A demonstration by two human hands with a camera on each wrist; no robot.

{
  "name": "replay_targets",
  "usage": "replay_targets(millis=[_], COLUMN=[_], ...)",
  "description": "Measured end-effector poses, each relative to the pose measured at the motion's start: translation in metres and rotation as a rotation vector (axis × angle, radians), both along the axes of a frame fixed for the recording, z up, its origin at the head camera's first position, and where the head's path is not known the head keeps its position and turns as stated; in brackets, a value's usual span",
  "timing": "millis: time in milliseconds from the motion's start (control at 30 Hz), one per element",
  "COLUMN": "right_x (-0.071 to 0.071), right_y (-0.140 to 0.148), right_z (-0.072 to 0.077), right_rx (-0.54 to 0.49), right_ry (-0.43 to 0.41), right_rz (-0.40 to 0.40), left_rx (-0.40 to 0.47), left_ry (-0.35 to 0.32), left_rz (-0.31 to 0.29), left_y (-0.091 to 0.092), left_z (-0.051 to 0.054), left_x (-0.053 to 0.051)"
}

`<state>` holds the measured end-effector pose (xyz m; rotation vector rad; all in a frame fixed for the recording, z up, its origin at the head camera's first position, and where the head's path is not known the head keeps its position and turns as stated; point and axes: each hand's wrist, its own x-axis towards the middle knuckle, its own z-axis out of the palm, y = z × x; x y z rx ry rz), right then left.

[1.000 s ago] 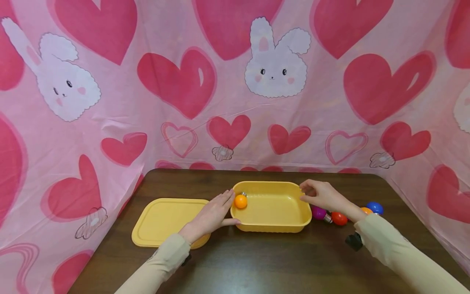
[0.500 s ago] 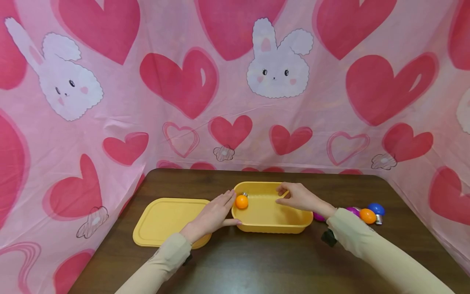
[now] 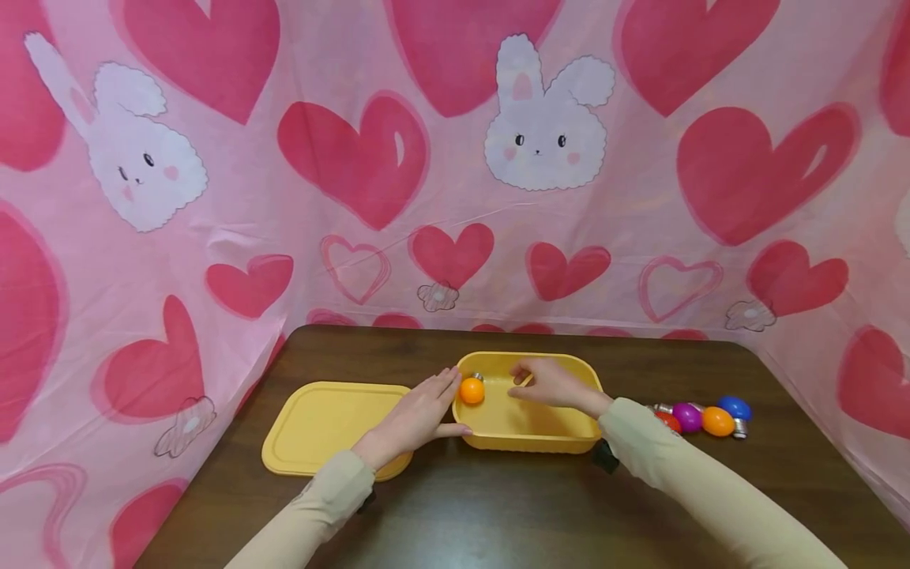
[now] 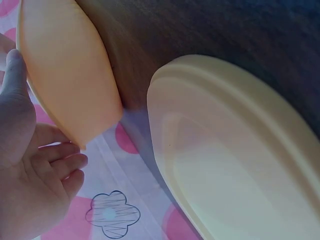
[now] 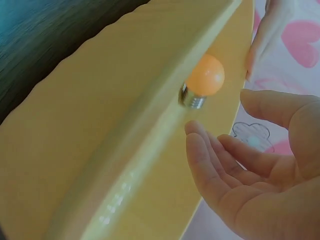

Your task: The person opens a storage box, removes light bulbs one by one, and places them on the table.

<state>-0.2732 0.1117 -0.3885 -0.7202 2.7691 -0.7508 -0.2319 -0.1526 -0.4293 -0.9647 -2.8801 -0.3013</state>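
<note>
A yellow plastic box stands on the table with an orange light bulb lying at its left end. My left hand rests against the box's left end, its fingers straight along the rim and its thumb by the front corner. Over the inside of the box hovers my right hand, fingers gently bent and thumb apart. The right wrist view shows nothing between them, with the bulb and its silver screw base lying beyond the fingertips.
The yellow lid lies flat to the left, partly behind my left forearm. Right of the box sit several bulbs: red, purple, orange and blue. A pink heart-print cloth hangs behind the table.
My right hand has moved left from the box's right rim to above its middle, uncovering more of the bulbs on the right. The left hand has kept its place on the box.
</note>
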Motion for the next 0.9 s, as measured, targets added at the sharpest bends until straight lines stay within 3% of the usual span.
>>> replay_targets(millis=[233, 567, 900], right_x=[-0.004, -0.012, -0.017], right_y=[-0.017, -0.042, -0.059], right_z=[-0.004, -0.010, -0.004], right_rx=[0.020, 0.066, 0.089], right_ry=[-0.034, -0.069, -0.222], right_rz=[-0.014, -0.051, -0.133], left_rx=[-0.011, 0.002, 0.002], left_ry=[0.048, 0.042, 0.036], left_rz=[-0.022, -0.011, -0.015], left_y=[0.003, 0.000, 0.001], left_z=[-0.001, -0.002, -0.001], left_x=[-0.002, -0.001, -0.001])
